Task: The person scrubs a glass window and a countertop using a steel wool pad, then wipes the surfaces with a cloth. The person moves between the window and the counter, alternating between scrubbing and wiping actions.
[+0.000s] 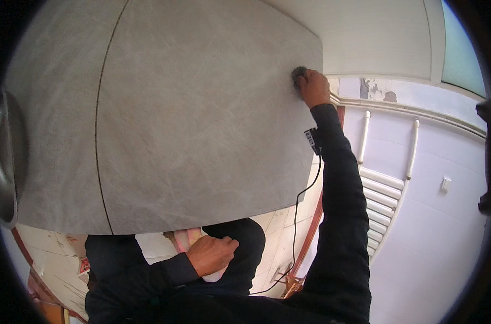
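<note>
A grey stone-patterned tabletop (205, 121) with a dark seam fills the middle of the head view. My right hand (315, 89) is at its far right edge, closed around a dark, fuzzy pad or scrubber (299, 77) that rests against the surface. My left hand (214, 255) is in front of my body, over my thigh, its fingers curled around part of a pink and white cloth (188, 239). A small black device (311, 141) with a cable is by my right forearm.
A metal basin or bowl (4, 162) stands at the left edge. To the right are a white towel radiator (381, 202), white pipes (412, 150) and a pale wall with a small white fitting (445, 184). A white panel (375, 36) borders the tabletop's far right corner.
</note>
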The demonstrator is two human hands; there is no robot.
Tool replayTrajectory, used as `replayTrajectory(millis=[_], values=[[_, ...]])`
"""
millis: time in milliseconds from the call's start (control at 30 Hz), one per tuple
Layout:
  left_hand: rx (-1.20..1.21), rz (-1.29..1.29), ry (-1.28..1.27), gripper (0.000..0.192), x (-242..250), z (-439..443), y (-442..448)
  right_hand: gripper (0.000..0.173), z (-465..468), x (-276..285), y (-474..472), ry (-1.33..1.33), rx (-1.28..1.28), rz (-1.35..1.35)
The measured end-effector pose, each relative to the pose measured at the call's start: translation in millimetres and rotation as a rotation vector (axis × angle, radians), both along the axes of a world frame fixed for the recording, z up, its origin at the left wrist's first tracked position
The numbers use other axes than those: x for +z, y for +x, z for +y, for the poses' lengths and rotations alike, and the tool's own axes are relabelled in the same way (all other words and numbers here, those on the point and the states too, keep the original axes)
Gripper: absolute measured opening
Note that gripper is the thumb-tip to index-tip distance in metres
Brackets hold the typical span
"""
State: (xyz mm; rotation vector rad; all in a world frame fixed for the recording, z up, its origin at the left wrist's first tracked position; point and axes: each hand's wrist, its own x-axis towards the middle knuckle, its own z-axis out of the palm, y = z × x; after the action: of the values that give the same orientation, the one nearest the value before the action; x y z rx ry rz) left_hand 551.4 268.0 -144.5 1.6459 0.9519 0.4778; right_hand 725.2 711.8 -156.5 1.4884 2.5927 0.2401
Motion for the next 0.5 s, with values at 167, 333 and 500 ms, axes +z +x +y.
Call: replayTrajectory(millis=[167, 333, 500], values=[[0.048, 0.009, 0.012, 0.011, 0.0, 0.8, -0.5, 0.024, 29.9, -9.7, -32.8, 0.065, -0.007, 0.109], [0.033, -0.006, -0.011, 0.01, 1.4, 1.4, -1.5, 0.023, -40.0, -20.4, -136.4, -0.012, 0.353, 0.422], [0.064, -0.025, -0.022, 0.009, 2.5, 2.9, -5.5, 0.026, -48.7, -11.7, -186.4, -0.184, 0.319, 0.379]])
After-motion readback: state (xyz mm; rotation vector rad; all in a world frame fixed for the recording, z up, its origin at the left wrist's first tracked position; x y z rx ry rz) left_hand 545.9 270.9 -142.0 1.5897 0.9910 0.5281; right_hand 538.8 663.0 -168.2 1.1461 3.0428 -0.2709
